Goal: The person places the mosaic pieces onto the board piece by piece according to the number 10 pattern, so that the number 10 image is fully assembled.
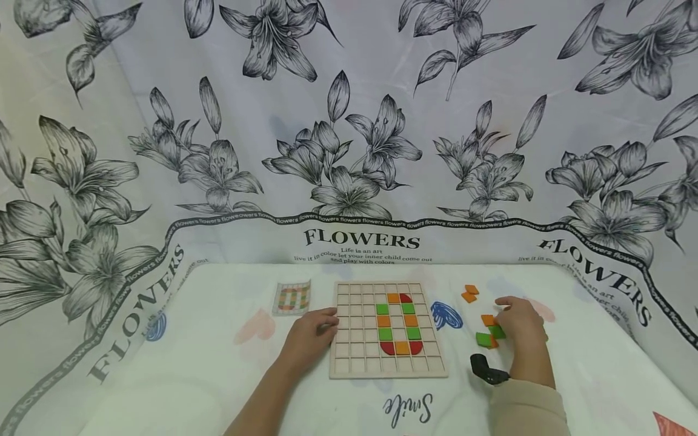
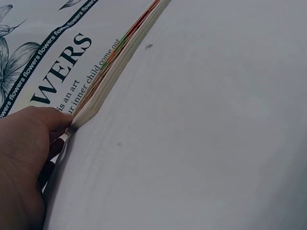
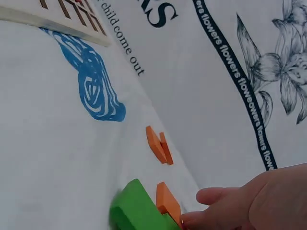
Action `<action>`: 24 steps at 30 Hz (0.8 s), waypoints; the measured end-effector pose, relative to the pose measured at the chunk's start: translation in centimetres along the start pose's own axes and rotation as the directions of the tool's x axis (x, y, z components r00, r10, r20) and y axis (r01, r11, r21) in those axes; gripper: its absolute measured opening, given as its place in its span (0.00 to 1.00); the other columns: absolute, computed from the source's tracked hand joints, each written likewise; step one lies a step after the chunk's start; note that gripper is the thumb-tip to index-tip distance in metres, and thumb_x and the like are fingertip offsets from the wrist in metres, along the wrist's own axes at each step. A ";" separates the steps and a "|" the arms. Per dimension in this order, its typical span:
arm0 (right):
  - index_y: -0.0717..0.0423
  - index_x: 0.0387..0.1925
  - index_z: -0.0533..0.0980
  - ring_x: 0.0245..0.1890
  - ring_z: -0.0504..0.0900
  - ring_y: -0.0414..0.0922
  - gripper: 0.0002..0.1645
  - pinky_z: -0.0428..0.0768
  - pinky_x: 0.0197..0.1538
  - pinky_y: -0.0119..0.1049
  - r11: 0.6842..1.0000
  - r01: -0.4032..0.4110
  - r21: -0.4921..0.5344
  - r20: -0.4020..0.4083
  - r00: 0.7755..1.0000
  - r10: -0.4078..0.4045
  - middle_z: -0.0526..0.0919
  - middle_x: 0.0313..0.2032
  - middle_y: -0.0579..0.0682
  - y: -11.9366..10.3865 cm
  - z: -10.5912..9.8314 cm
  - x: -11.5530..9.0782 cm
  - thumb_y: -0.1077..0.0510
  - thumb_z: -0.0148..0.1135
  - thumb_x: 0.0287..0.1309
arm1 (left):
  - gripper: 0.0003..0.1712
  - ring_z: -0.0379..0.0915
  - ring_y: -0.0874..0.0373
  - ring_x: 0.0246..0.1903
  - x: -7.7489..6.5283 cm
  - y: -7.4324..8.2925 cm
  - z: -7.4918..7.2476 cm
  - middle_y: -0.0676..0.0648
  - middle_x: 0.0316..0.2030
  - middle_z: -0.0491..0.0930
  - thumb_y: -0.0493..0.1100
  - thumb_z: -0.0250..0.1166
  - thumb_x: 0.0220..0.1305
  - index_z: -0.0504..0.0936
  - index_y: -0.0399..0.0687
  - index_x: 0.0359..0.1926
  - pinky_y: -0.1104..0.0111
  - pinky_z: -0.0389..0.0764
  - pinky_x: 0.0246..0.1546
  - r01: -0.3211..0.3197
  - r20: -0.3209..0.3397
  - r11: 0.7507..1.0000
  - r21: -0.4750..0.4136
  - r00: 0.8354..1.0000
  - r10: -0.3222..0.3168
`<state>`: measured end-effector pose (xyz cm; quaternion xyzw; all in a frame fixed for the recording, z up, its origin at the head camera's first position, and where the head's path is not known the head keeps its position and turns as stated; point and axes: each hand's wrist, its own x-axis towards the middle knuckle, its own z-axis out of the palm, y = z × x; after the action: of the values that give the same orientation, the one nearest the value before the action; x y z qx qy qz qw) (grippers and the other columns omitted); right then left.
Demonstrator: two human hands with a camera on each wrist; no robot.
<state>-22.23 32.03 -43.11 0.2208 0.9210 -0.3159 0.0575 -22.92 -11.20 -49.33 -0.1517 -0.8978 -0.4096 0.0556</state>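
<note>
While "FLOWERS" [image 1: 362,239] and "Life is an art" [image 1: 361,250] cross the far curtain [image 1: 360,36] and "Smile" [image 1: 408,407] marks the near tablecloth [image 1: 180,387], my left hand [image 1: 309,334], fingers loosely bent and gripping nothing, touches the left edge of a pale wooden board [image 1: 354,366] at the table's middle. On its grid, green, orange and red tiles [image 1: 402,347] outline an oblong, rounded red at three corners. At right, my right hand [image 1: 520,324] is at loose orange and green pieces [image 1: 483,340]; whether its partly hidden fingers hold one, I cannot tell.

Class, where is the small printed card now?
In the head view, the small printed card lies left of the pale wooden grid board, beyond the left hand.
</note>
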 end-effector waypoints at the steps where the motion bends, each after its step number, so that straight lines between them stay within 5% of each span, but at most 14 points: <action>1: 0.60 0.65 0.69 0.49 0.72 0.64 0.28 0.75 0.47 0.57 1.000 0.004 0.005 -0.006 1.000 -0.004 0.71 0.59 0.69 0.0 0.1 0.2 0.62 0.52 0.61 | 0.08 0.71 0.52 0.64 0.0 0.0 0.0 0.59 0.58 0.80 0.43 0.68 0.63 0.87 0.54 0.44 0.52 0.70 0.66 0.005 0.000 1.000 -0.002 1.000 -0.005; 5: 0.62 0.61 0.72 0.40 0.75 0.55 0.28 0.77 0.40 0.43 0.998 0.049 0.033 -0.012 0.999 -0.049 0.73 0.55 0.70 -0.4 0.6 0.4 0.67 0.51 0.58 | 0.08 0.70 0.52 0.64 0.1 -0.1 -0.1 0.59 0.58 0.79 0.43 0.67 0.63 0.87 0.54 0.44 0.51 0.69 0.67 0.016 0.006 1.000 -0.017 1.000 -0.015; 17: 0.59 0.59 0.74 0.38 0.77 0.52 0.29 0.77 0.39 0.42 0.995 0.067 0.077 0.084 0.994 -0.073 0.78 0.49 0.67 0.0 0.6 0.3 0.64 0.60 0.51 | 0.08 0.70 0.52 0.64 0.1 0.0 -0.1 0.58 0.58 0.80 0.42 0.67 0.63 0.87 0.54 0.43 0.51 0.69 0.67 0.019 0.009 0.999 -0.029 1.000 -0.018; 24: 0.62 0.56 0.75 0.34 0.77 0.50 0.27 0.74 0.36 0.40 0.994 0.053 0.094 0.029 0.998 -0.056 0.82 0.37 0.60 0.1 0.4 0.2 0.61 0.65 0.53 | 0.08 0.70 0.51 0.64 0.1 0.0 -0.1 0.57 0.58 0.80 0.42 0.67 0.63 0.87 0.53 0.43 0.50 0.69 0.67 0.010 0.011 0.999 -0.033 1.000 -0.010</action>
<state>-22.41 31.97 -43.50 0.1930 0.9098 -0.3636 0.0531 -22.98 -11.27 -49.26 -0.1504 -0.8920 -0.4239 0.0459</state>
